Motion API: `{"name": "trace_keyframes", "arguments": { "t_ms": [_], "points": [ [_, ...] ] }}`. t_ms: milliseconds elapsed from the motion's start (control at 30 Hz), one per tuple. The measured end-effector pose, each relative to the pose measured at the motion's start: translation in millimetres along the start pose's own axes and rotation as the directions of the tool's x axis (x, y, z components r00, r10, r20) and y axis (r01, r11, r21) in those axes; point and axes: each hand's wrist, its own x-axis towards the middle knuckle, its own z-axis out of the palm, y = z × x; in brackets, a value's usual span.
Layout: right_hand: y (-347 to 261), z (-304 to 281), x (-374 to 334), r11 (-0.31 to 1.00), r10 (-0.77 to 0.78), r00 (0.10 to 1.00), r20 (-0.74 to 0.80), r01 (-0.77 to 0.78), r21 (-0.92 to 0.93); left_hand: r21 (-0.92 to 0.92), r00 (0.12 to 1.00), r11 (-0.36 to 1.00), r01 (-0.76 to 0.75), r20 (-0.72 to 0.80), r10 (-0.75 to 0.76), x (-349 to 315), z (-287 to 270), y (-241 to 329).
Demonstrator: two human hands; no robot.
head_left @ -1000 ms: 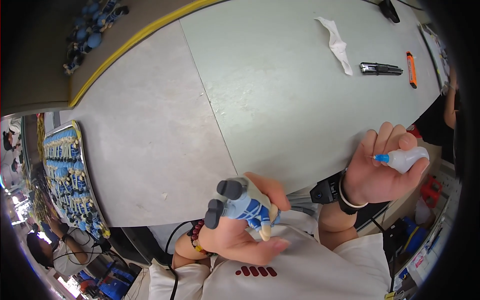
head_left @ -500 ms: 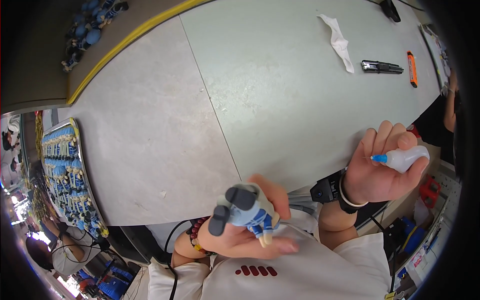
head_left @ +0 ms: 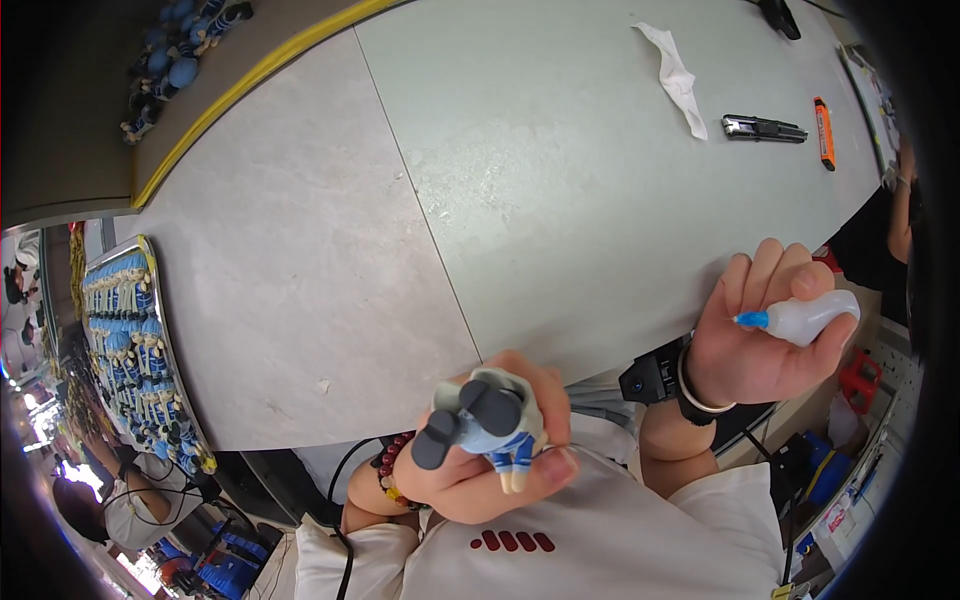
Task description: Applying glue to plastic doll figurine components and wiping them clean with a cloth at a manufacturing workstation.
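Observation:
A small figurine with dark grey shoes and blue-and-white clothing is gripped in my left hand, its soles turned up toward the head view. The figurine's head is hidden by my fingers and its own body. To the right, above the table's near edge, my right hand holds a small white squeeze bottle between thumb and fingers. Its blue nozzle points left, toward my palm. The bottle and the figurine are well apart.
At the left edge of the table lies a metal tray of similar figurines. More figurines rest on a yellow-edged shelf at upper left. A crumpled tissue, a black utility knife and an orange box lie far right.
My left hand has turned the figurine slightly, so its soles and lower opening face up more and its arms have shifted. My right hand with the bottle has barely moved.

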Motion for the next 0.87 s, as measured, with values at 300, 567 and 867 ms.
{"name": "trace_keyframes", "arguments": {
  "t_ms": [300, 567, 867],
  "points": [
    [1, -1, -2, 1.000, -0.002, 1.000, -0.001, 0.002, -0.006, 0.210, 0.975, 0.977, -0.035, 0.222, -0.012, 4, -10, 4],
    [0, -2, -1, 1.000, -0.004, 1.000, -0.020, 0.004, -0.014, 0.101, 0.946, 0.982, 0.158, 0.270, -0.180, 4, -17, 3],
    [7, -11, 1, 0.995, -0.031, 0.998, 0.049, 0.026, 0.099, 0.305, 0.823, 0.920, -0.248, 0.567, 0.034, 3, -27, 5]
  ]
}}
